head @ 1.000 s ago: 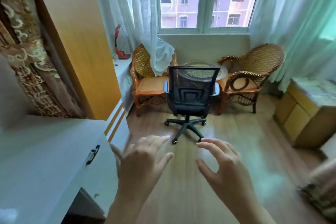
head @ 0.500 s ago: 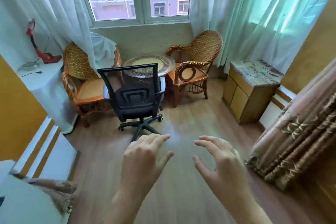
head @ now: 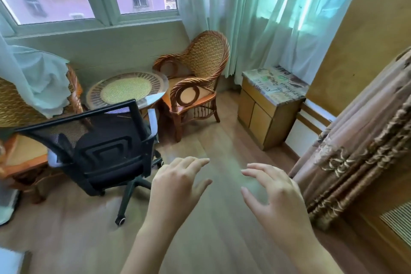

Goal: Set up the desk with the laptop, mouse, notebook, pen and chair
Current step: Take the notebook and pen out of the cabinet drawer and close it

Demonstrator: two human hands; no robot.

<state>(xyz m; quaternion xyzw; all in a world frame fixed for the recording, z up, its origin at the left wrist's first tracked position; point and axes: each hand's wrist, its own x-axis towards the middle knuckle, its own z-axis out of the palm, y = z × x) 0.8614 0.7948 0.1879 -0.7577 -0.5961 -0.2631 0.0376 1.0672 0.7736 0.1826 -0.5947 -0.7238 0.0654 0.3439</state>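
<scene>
A black mesh-backed office chair (head: 104,147) on castors stands on the wooden floor at the left, its back turned toward me. My left hand (head: 178,187) hovers just right of the chair's seat, fingers spread, holding nothing and not touching the chair. My right hand (head: 273,196) is held out beside it over bare floor, fingers apart and empty. The desk, laptop, mouse, notebook and pen are out of view.
Two wicker armchairs (head: 198,78) flank a round wicker table (head: 126,89) under the window. A low wooden cabinet (head: 269,107) stands at the right wall. A patterned brown curtain (head: 360,140) hangs at the right. Open floor lies ahead of my hands.
The view has swung right and closer: the white desk has left the frame, the office chair now looms at the left, and my hands stay raised and open.
</scene>
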